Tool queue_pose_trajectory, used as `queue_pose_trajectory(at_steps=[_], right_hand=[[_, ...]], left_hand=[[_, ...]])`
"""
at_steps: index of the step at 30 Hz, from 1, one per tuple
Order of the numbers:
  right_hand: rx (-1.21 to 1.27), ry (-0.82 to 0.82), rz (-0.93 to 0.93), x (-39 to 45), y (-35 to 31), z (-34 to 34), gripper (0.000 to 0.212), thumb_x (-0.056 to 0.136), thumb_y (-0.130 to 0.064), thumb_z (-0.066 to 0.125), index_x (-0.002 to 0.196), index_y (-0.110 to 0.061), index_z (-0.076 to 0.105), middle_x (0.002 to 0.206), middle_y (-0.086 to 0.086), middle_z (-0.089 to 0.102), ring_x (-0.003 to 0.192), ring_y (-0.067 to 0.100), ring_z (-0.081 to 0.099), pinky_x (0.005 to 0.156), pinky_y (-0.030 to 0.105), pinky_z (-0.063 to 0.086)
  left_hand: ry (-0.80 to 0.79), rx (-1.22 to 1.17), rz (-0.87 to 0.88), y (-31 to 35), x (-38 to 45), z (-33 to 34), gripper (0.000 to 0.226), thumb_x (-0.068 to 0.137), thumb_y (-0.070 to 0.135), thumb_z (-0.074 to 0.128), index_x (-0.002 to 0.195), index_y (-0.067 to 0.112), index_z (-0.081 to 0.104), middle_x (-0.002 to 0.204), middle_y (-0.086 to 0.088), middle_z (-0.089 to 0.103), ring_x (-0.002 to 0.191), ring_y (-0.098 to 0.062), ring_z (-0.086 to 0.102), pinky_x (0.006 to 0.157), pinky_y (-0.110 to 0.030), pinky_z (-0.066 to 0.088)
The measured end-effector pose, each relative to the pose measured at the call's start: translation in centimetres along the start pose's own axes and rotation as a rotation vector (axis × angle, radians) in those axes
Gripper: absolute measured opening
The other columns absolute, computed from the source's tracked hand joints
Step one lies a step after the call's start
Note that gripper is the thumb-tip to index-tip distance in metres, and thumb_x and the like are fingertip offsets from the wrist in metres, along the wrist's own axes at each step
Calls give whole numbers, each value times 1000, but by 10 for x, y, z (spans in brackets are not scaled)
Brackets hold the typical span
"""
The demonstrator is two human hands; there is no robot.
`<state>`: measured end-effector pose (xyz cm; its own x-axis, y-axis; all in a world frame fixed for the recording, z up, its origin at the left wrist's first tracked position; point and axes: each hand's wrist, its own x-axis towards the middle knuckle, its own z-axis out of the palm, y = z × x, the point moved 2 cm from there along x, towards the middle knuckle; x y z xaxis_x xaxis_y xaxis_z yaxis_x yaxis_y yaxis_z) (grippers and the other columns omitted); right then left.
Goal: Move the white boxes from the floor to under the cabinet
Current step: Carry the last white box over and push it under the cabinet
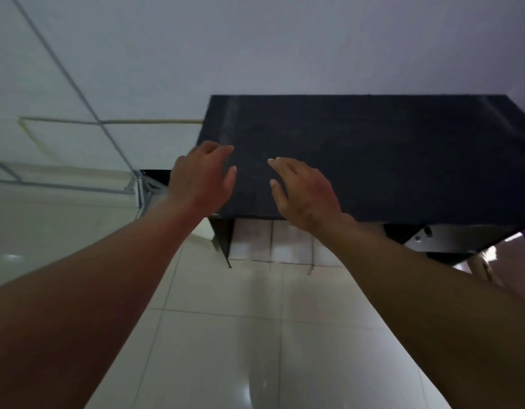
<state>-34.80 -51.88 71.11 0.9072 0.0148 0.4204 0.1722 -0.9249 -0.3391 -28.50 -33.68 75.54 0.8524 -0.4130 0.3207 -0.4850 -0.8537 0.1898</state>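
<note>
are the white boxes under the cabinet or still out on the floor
Under the cabinet. The white boxes sit side by side beneath the black cabinet, behind its front edge. Both hands, left and right, are empty.

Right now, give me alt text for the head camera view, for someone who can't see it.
Two bare hands, left hand and right hand, reach forward open and empty in front of a black cabinet. White boxes sit in a row under the cabinet on the pale tiled floor, against a white wall.
</note>
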Motion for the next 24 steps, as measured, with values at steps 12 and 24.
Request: queue_pose_trajectory(at_steps=[12, 24], right_hand=[[38, -49, -4, 120, -166, 103, 42, 98, -24, 49, 139, -13, 50, 138, 6, 54, 125, 25, 50, 98, 40, 41], [85, -68, 77, 232, -193, 243, 38, 98, -24, 49, 134, -10, 53, 129, 9, 59, 112, 26, 59, 90, 39, 52]], left_hand=[[-4, -16, -85, -227, -1, -54, 44, 92, 30, 59, 134, 15, 56, 131, -9, 58, 117, -29, 56, 94, -47, 46], [-47, -61, -61, -372, 89, 6, 44, 90, 27, 63, 131, 11, 59, 126, -12, 61, 112, -31, 59, 89, -45, 48]])
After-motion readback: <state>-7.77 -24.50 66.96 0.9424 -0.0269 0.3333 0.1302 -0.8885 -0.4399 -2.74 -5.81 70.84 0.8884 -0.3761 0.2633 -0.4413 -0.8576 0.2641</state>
